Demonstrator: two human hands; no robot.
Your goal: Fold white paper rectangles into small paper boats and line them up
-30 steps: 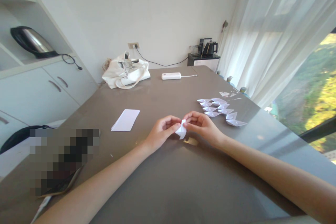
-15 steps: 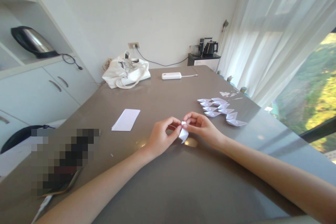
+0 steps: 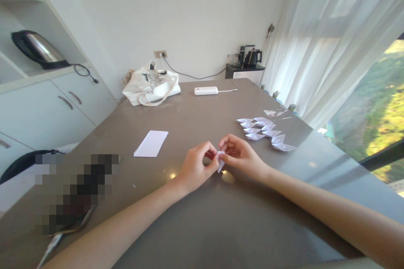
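A small piece of folded white paper (image 3: 221,164) is pinched between my two hands, just above the table. My left hand (image 3: 198,165) grips its left side with thumb and fingertips. On the other side, my right hand (image 3: 241,153) holds it the same way, so the fingers hide part of the folds. Several folded white paper boats (image 3: 255,136) sit in two rows beyond my right hand. To the left of my hands lies a stack of white paper sheets (image 3: 151,143).
A white bag (image 3: 151,86) and a white power bank (image 3: 205,90) with a short cable lie on the far part of the grey table (image 3: 195,119). Paper scraps (image 3: 274,113) are near the right edge. A pixelated dark object (image 3: 78,195) with a cable lies at the left.
The folded paper has turned between my fingers and now shows a narrower, pointed shape. Both hands remain in nearly the same place.
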